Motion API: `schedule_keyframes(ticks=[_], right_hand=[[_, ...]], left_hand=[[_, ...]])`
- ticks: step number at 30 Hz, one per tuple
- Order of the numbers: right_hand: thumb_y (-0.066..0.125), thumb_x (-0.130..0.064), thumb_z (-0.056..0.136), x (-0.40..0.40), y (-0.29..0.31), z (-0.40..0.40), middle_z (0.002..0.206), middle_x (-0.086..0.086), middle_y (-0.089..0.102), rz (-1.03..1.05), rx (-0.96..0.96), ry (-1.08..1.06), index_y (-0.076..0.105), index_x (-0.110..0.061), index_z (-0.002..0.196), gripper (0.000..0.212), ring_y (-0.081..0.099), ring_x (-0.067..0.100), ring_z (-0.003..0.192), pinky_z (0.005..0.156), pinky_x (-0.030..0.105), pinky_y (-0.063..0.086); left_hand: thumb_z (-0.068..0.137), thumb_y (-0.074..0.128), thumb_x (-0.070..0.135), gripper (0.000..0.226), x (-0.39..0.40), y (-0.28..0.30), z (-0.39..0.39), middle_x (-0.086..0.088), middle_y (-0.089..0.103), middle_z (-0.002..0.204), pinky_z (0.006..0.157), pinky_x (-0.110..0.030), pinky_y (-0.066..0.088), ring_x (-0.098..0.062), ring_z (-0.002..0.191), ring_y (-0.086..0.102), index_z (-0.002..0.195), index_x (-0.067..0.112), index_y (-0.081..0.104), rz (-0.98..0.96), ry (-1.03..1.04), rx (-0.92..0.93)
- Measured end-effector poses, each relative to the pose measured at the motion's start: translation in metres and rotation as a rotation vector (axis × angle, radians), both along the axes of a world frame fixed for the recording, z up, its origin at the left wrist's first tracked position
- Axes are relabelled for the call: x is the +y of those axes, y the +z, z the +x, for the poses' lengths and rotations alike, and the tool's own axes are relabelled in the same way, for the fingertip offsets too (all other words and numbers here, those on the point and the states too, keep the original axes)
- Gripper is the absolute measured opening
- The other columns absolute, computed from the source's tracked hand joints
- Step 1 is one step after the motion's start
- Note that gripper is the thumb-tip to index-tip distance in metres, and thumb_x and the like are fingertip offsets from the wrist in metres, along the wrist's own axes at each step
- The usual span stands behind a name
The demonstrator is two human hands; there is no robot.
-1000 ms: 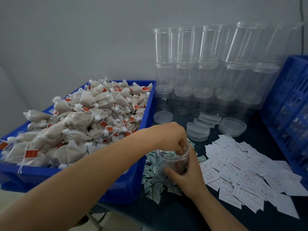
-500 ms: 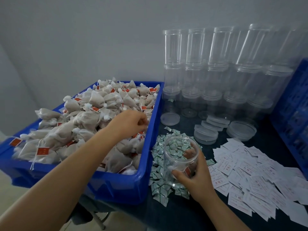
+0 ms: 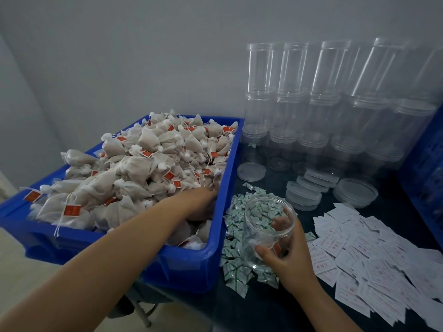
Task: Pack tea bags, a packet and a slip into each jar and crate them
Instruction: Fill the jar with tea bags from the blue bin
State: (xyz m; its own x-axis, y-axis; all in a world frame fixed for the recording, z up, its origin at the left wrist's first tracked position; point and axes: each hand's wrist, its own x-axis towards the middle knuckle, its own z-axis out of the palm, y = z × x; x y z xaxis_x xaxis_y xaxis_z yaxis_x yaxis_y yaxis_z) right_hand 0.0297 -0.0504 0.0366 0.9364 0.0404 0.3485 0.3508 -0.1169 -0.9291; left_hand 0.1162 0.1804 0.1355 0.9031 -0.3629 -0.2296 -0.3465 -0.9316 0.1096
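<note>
A clear plastic jar (image 3: pixel 268 226) stands open on a pile of small green-and-white packets (image 3: pixel 236 264); my right hand (image 3: pixel 287 255) grips its side. A tea bag with a red tag lies inside it near the bottom. To the left, a blue bin (image 3: pixel 191 262) is heaped with pale tea bags (image 3: pixel 143 164) bearing red tags. My left hand (image 3: pixel 201 200) reaches down among the tea bags at the bin's right side; its fingers are buried in the heap. White printed slips (image 3: pixel 374 255) are spread to the right of the jar.
Stacks of empty clear jars (image 3: pixel 311 104) line the wall behind. Several clear lids (image 3: pixel 303 195) lie in front of them. A blue crate (image 3: pixel 426 164) stands at the right edge. The table top is dark.
My left hand left the jar mouth, moved to the bin and has sunk lower among the tea bags near the bin's right wall. My right hand keeps holding the jar.
</note>
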Motion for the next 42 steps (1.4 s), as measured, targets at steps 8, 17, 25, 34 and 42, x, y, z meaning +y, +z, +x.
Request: schedule_keyframes(ticks=[8, 17, 25, 34, 42], right_hand=[[0.083, -0.050, 0.056, 0.001, 0.003, -0.002, 0.124, -0.019, 0.048, -0.002, -0.015, 0.001, 0.033, -0.072, 0.130, 0.091, 0.054, -0.010, 0.111, 0.077, 0.009, 0.051], [0.082, -0.051, 0.055, 0.001, 0.005, -0.003, 0.127, -0.013, 0.047, -0.010, -0.017, 0.000, 0.033, -0.076, 0.126, 0.089, 0.053, -0.011, 0.111, 0.078, 0.009, 0.051], [0.083, -0.053, 0.056, 0.000, 0.003, -0.001, 0.116, -0.033, 0.047, -0.014, -0.008, -0.008, 0.032, -0.075, 0.128, 0.091, 0.052, -0.013, 0.112, 0.077, 0.005, 0.049], [0.083, -0.058, 0.054, 0.000, 0.006, -0.004, 0.121, -0.038, 0.042, -0.037, 0.030, -0.016, 0.027, -0.074, 0.130, 0.095, 0.050, -0.004, 0.121, 0.086, 0.018, 0.053], [0.083, -0.053, 0.058, 0.000, 0.005, -0.002, 0.125, -0.039, 0.040, -0.040, 0.021, -0.013, 0.028, -0.076, 0.127, 0.092, 0.047, -0.002, 0.126, 0.103, 0.033, 0.050]], left_hand=[[0.088, 0.059, 0.016, 0.007, -0.004, 0.000, 0.001, 0.004, 0.057, 0.090, 0.071, -0.025, 0.041, -0.014, 0.080, 0.053, 0.095, 0.018, 0.057, -0.070, 0.022, -0.048], [0.085, 0.061, 0.011, 0.013, 0.001, 0.003, 0.003, 0.016, 0.049, 0.070, 0.054, -0.013, 0.032, 0.003, 0.063, 0.046, 0.091, 0.022, 0.063, -0.119, 0.073, -0.104], [0.087, 0.066, 0.018, 0.007, 0.013, 0.018, 0.000, 0.006, 0.063, 0.088, 0.071, -0.019, 0.043, -0.008, 0.077, 0.056, 0.093, 0.021, 0.066, -0.246, 0.130, -0.286], [0.084, 0.067, 0.027, 0.011, -0.003, 0.056, -0.024, 0.007, 0.067, 0.080, 0.073, -0.026, 0.052, -0.009, 0.075, 0.062, 0.087, 0.017, 0.070, -0.638, 0.097, -0.521], [0.083, 0.069, 0.015, 0.019, -0.041, 0.068, -0.039, 0.012, 0.069, 0.086, 0.075, -0.020, 0.054, -0.006, 0.079, 0.066, 0.090, 0.033, 0.067, -0.927, -0.152, -0.261]])
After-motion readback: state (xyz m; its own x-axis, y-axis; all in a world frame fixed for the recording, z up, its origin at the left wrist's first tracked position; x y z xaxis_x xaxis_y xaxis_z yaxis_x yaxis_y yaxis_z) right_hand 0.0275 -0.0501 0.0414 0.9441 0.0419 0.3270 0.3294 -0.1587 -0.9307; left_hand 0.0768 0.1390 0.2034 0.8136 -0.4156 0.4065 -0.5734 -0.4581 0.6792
